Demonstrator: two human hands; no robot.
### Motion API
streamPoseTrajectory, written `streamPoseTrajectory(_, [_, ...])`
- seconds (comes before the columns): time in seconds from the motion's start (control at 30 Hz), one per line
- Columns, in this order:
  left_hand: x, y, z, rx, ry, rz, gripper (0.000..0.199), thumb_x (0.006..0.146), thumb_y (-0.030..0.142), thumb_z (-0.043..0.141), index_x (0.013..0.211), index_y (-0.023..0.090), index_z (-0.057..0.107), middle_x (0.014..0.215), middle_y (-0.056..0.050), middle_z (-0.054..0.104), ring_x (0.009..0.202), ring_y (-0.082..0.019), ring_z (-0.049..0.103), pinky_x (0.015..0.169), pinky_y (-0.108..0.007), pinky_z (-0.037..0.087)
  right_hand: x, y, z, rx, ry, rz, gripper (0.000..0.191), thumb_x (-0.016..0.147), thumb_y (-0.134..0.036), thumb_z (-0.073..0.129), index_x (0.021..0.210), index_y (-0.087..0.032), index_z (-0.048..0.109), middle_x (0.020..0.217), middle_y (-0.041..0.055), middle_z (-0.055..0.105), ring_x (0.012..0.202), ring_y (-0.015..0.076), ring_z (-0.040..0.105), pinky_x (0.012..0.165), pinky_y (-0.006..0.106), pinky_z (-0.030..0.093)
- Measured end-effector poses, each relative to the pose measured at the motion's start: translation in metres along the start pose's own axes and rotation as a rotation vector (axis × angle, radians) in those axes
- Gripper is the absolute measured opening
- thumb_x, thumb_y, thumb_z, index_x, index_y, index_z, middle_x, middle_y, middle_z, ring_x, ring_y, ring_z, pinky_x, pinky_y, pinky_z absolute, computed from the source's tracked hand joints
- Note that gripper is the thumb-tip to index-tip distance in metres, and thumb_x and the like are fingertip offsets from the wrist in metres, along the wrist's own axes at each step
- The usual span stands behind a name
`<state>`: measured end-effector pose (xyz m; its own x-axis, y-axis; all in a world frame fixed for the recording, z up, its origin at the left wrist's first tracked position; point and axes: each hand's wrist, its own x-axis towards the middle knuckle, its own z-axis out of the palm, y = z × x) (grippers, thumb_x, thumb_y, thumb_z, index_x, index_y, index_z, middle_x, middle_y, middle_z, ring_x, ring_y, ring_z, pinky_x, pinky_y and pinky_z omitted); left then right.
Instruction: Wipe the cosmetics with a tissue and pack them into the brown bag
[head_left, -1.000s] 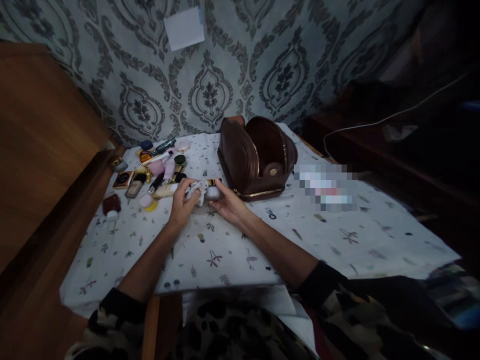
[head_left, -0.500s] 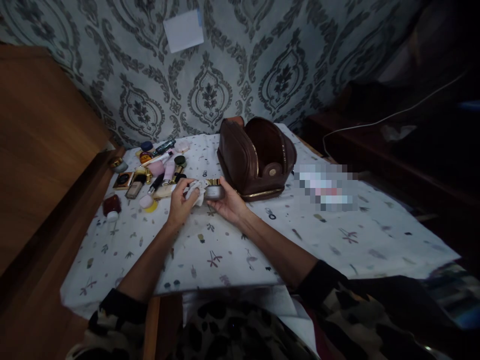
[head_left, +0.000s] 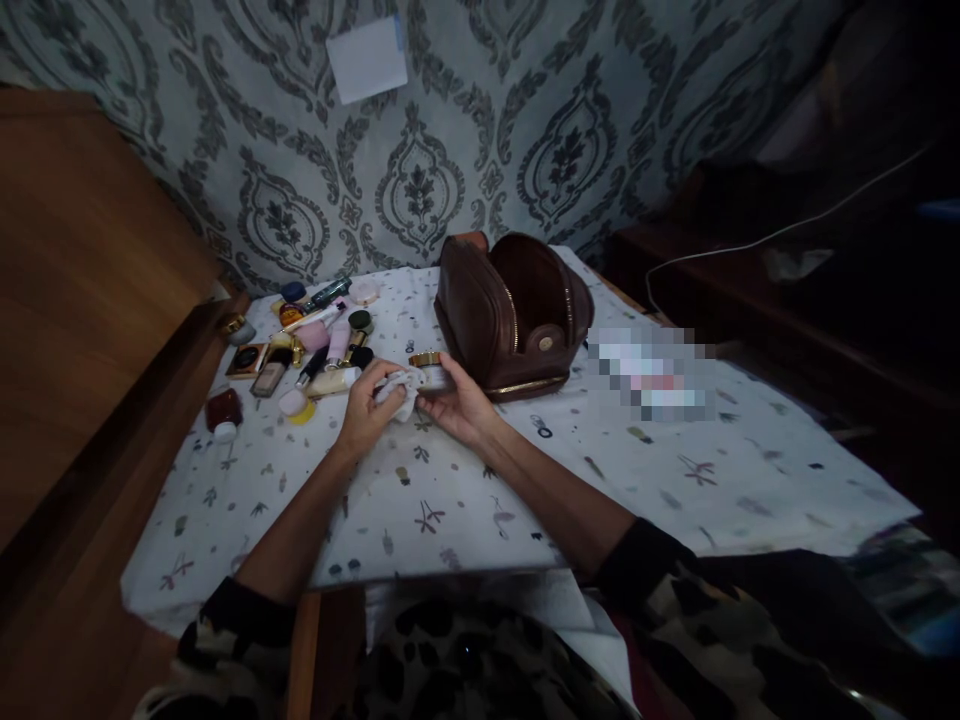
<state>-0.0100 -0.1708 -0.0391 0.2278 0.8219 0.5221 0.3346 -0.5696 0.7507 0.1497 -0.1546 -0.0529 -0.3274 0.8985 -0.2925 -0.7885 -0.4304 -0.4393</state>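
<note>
In my right hand (head_left: 466,405) I hold a small cosmetic jar (head_left: 425,358) with a shiny gold lid, tipped on its side above the table. My left hand (head_left: 369,405) pinches a crumpled white wipe (head_left: 405,388) and presses it against the jar, hiding much of its body. Just behind my right hand stands a brown leather cosmetic bag (head_left: 480,330), unzipped with its mouth gaping. Left of my hands lies a cream-coloured tube (head_left: 330,382), and near it a small jar with a yellow base (head_left: 297,407).
Several cosmetics cluster at the table's left, among them a foundation bottle (head_left: 271,375), a compact (head_left: 247,360) and a dark red bottle (head_left: 225,410). A patterned white cloth (head_left: 465,500) covers the table. Right of the bag lies a blurred-out item (head_left: 651,375). A wooden panel (head_left: 82,300) borders the left.
The wipe has moved right across the jar and now covers more of its body. My left hand has shifted slightly right. The bag and other cosmetics stay put.
</note>
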Motion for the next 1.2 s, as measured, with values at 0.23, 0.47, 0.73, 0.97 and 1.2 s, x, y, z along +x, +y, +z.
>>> streamPoseTrajectory(0.23, [0.002,-0.003,-0.002,0.034,0.049,-0.060,0.011,0.085,0.027,0.057,0.093,0.020,0.062,0.086,-0.001,0.056,0.081,-0.018,0.054,0.073,-0.030,0.041,0.002,0.001,-0.004,-0.031,-0.024,0.030,0.017,0.093,-0.035,0.060,0.092,-0.018,0.061,0.070,0.0005,0.071,0.057,0.0139,0.065,0.043,0.022,0.054])
streamPoseTrajectory(0.47, [-0.001,0.004,0.002,-0.016,-0.101,0.023,0.011,0.083,0.027,0.059,0.091,0.020,0.064,0.090,-0.004,0.061,0.087,-0.020,0.057,0.078,-0.032,0.044,0.007,-0.001,-0.006,0.038,0.047,0.038,0.029,0.098,-0.042,0.051,0.092,-0.016,0.062,0.071,0.0023,0.071,0.059,0.0139,0.065,0.051,0.024,0.058])
streamPoseTrajectory(0.73, [0.002,-0.008,-0.004,0.055,0.072,-0.093,0.013,0.086,0.030,0.057,0.093,0.020,0.062,0.086,-0.001,0.056,0.085,-0.019,0.055,0.075,-0.029,0.042,0.000,0.004,-0.002,-0.050,-0.040,0.006,0.007,0.085,-0.018,0.071,0.089,-0.017,0.066,0.076,-0.0012,0.072,0.062,0.0096,0.065,0.050,0.017,0.056])
streamPoseTrajectory(0.97, [0.000,-0.001,0.001,-0.026,-0.121,-0.001,0.012,0.085,0.029,0.060,0.092,0.019,0.063,0.091,-0.003,0.061,0.088,-0.020,0.057,0.078,-0.030,0.043,0.004,-0.003,-0.008,0.041,-0.035,0.056,0.027,0.093,-0.042,0.060,0.094,-0.016,0.064,0.072,0.0022,0.071,0.062,0.0130,0.065,0.055,0.022,0.058])
streamPoseTrajectory(1.2, [0.002,-0.007,-0.001,-0.022,0.103,-0.161,0.013,0.087,0.032,0.057,0.091,0.020,0.061,0.086,-0.001,0.057,0.083,-0.018,0.054,0.075,-0.028,0.042,-0.002,0.002,-0.003,-0.028,-0.060,0.083,0.027,0.094,-0.045,0.057,0.089,-0.019,0.062,0.073,0.0006,0.072,0.061,0.0151,0.066,0.050,0.025,0.055])
